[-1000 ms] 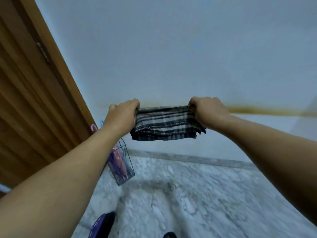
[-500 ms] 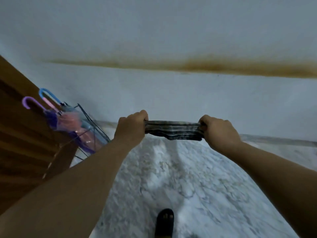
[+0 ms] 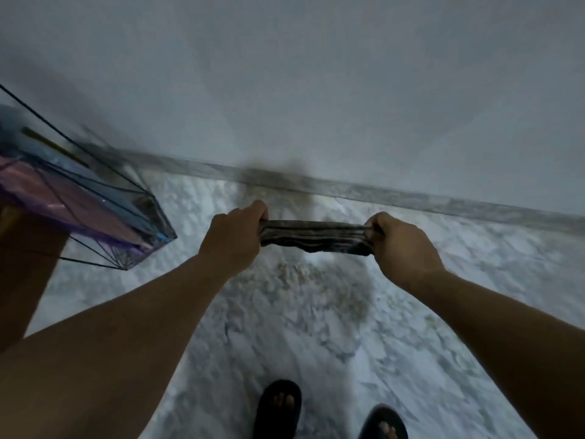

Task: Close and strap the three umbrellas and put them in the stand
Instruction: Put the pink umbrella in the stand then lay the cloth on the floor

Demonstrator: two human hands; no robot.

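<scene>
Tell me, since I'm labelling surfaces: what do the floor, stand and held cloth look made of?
Floor: likely polished marble, grey-white veining. Stand: thin dark wire frame, probably metal. Cloth, gripped by left hand and right hand: woven striped fabric, soft sagging folds.

A white and grey marble floor point(image 3: 332, 337) is filling the lower part of the view. A brownish stain point(image 3: 304, 280) is showing on the floor near the middle. A grey strip point(image 3: 411, 196) is running along the bottom of the pale wall point(image 3: 316, 74), right where the wall is meeting the floor. A dark smudge point(image 3: 278, 175) is sitting on that strip and the wall just above the stain. Two black sandals point(image 3: 278, 407) are standing on the floor at the bottom edge, with toes peeking out. A bit of brown wood point(image 3: 28, 274) is showing at the far left.
</scene>
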